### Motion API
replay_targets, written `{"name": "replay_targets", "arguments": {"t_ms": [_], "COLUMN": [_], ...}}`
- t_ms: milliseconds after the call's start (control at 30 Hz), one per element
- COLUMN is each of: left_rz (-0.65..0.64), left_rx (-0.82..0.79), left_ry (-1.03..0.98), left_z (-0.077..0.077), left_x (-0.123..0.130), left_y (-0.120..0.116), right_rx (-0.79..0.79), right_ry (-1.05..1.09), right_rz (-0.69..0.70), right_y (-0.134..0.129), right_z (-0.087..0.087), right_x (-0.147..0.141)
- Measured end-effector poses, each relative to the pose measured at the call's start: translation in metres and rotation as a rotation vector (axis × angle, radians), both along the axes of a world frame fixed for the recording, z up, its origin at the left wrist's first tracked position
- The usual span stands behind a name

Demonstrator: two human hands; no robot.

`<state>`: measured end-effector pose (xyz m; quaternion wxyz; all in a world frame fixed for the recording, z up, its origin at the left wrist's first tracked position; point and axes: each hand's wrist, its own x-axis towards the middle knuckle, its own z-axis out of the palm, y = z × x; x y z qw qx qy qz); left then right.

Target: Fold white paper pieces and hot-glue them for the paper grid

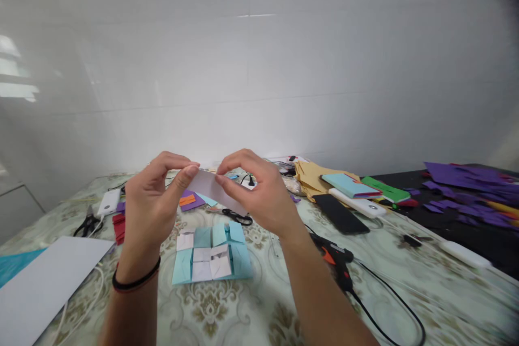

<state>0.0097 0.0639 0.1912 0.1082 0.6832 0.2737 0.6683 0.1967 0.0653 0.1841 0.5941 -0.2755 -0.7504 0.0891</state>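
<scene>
Clock centred on the folded blue-and-white paper piece point(242, 261), twelve toward the pale wall point(259, 65). Piece lies flat on the patterned tablecloth point(259, 308), white squares among light blue ones.

White paper slip point(206, 186): at twelve, raised off the table, tilted, gripped by both hands. Left hand point(156, 197), toward eleven, pinches its upper left corner between thumb and forefinger. Right hand point(255, 192), toward one, pinches the upper edge between thumb and fingertips, close beside the left. Dark wristband point(135, 283) on the left wrist.

Between eleven and twelve, beyond the slip: purple paper point(197, 203) with an orange strip point(187, 200) on it. At one: black scissor-like handles point(237, 218).

Three o'clock: black glue gun point(344, 275) with orange trigger, its cable curling toward four. Half past two: black phone-like slab point(340, 213); purple scraps point(462, 189) well farther out on a dark surface. Two: tan paper stack point(312, 175).

Half past nine: red paper bundle point(119, 227), then black-handled scissors point(87, 225) farther out. Just below nine: large white sheet point(52, 281).
</scene>
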Motion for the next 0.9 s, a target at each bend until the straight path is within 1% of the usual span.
{"name": "replay_targets", "arguments": {"t_ms": [100, 200, 333, 500, 633, 767, 833, 900], "left_rz": [-0.047, -0.06, -0.026, 0.016, -0.001, -0.039, -0.034, 0.023], "left_rx": [-0.028, -0.04, -0.037, -0.077, -0.111, -0.173, -0.186, -0.184], "left_ry": [0.048, 0.187, 0.416, 0.54, 0.517, 0.45, 0.357, 0.156], "left_z": [0.0, 0.002, 0.004, 0.006, 0.006, 0.006, 0.006, 0.005], "left_x": [-0.004, -0.012, -0.017, -0.015, -0.018, -0.034, -0.044, -0.05], "left_y": [0.0, 0.0, 0.001, -0.002, -0.001, 0.006, 0.01, 0.013], "right_rx": [-0.066, -0.073, -0.055, -0.023, -0.039, -0.099, -0.126, -0.172], "right_ry": [-0.017, -0.06, -0.135, -0.22, -0.252, -0.243, -0.198, -0.073], "right_rz": [0.041, 0.05, 0.031, 0.009, 0.007, 0.022, 0.03, 0.047], "right_y": [-0.001, -0.002, -0.005, -0.009, -0.011, -0.011, -0.011, -0.01], "right_z": [0.001, 0.001, 0.001, 0.001, 0.003, 0.005, 0.005, 0.002], "right_x": [0.002, 0.004, 0.003, 0.004, 0.01, 0.021, 0.027, 0.031]}}
